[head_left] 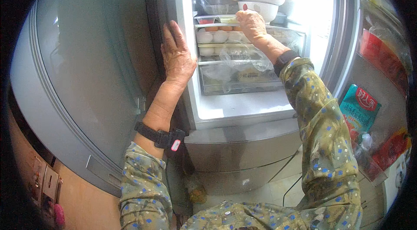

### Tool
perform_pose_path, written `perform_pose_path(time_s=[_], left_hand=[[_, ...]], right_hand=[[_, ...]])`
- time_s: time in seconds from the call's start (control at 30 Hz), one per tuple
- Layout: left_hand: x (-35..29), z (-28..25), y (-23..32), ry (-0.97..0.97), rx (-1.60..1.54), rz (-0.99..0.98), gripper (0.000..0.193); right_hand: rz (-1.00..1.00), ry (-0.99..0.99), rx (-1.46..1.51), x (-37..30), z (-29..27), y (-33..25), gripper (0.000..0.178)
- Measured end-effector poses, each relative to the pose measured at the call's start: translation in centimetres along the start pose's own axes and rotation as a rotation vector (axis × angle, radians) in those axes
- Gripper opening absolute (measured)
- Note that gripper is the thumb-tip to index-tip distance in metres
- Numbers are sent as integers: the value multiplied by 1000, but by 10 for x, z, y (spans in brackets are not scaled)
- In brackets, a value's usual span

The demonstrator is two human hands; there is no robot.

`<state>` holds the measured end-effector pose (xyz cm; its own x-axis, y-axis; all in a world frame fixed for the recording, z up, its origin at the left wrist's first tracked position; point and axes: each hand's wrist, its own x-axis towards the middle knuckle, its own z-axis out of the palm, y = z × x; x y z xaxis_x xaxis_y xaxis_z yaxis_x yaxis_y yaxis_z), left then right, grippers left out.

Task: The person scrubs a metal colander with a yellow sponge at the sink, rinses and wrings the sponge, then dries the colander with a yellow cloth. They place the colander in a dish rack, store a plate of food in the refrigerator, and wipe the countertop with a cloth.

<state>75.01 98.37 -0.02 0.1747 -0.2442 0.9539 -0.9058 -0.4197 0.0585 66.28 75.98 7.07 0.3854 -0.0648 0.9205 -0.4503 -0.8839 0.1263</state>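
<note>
reach into open fridge: egg tray level

near: the left hand (177, 56) lies flat and spread on the edge of the closed left door (87, 65), holding nothing. further in, at 1 o'clock from it, the right hand (251, 25) curls, fingers narrow, over the egg tray (219, 36) on the middle shelf; whether it grips anything cannot be told. behind, at 12 o'clock, a white bowl (260, 9). judged step: reaching. next move calls for a gentle pinch on one egg.

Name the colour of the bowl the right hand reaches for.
White bowl, at the right hand; head view.
</note>
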Motion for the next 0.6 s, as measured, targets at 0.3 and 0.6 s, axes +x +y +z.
perform_pose_path(time_s=[0.3, 0.6], left_hand=[[-1, -3, -3, 15, 10, 24, 94], [-7, -5, -6, 26, 22, 32, 93]], right_hand=[[25, -38, -95, -1, -3, -13, 11], [-7, -2, -71, -3, 3, -10, 10]])
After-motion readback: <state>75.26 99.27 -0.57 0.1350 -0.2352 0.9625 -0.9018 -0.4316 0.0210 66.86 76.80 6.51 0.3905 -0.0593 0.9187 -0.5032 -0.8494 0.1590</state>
